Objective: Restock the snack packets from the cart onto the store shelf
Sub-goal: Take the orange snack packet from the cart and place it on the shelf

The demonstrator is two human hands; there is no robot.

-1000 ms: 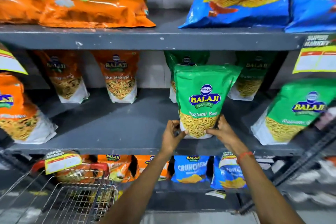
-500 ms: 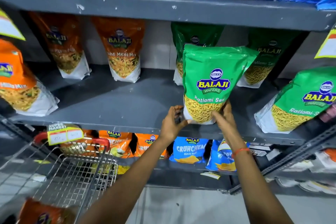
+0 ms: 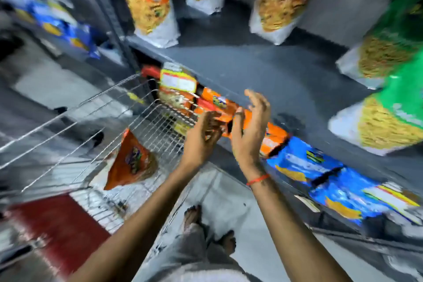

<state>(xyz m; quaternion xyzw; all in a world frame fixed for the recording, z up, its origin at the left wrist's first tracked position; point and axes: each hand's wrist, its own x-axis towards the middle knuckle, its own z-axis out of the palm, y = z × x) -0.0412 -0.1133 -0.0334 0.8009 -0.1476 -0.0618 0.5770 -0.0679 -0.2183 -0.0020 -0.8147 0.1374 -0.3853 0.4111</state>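
Observation:
The view is blurred and tilted. My left hand [image 3: 203, 135] and my right hand [image 3: 250, 126] hang empty, fingers apart, in front of the grey shelf's [image 3: 251, 71] front edge, between shelf and cart. The green packet [image 3: 393, 112] stands at the shelf's right end, apart from both hands. One orange packet [image 3: 131, 162] lies tilted inside the wire cart [image 3: 68, 121] at lower left. Orange packets [image 3: 148, 4] stand at the back of the shelf.
Below the shelf, a lower tier holds orange packets [image 3: 272, 139] and blue packets [image 3: 320, 171]. A yellow price tag [image 3: 177, 80] hangs on the shelf edge above the cart's red handle [image 3: 150, 71]. My bare feet [image 3: 194, 215] stand on the pale floor.
Both hands have let go of the green packet, which stays on the shelf, and have drawn back toward the cart. My head has swung down and left, bringing the cart into view.

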